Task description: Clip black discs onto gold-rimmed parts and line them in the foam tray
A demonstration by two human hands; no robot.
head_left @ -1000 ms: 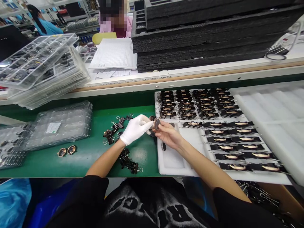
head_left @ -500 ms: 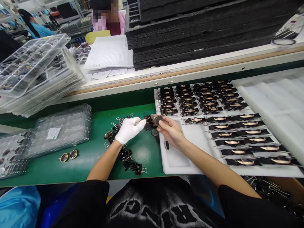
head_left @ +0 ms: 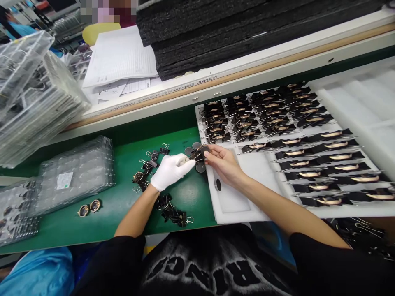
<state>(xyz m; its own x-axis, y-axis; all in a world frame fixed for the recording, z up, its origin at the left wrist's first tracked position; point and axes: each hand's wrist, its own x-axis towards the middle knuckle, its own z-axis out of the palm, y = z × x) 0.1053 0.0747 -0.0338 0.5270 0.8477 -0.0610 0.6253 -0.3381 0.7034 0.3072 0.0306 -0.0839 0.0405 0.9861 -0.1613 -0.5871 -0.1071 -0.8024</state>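
My left hand, in a white glove, is closed on a black binder clip with wire handles. The clip meets the part in my bare right hand; whether it grips that part I cannot tell. My right fingers pinch a round dark disc with a gold-coloured rim piece behind it. Dark discs lie on the green table just below and behind my hands. Loose binder clips lie beside my left wrist, and another dark disc rests in the white foam tray.
Rows of clipped gold-edged parts fill much of the tray on the right. At left lie a pair of round gold-rimmed glasses and stacked clear plastic trays. Black foam sheets and papers sit on the ledge behind.
My left hand has moved slightly right, bringing the binder clip up against the disc in my right hand. The head view has shifted a little.
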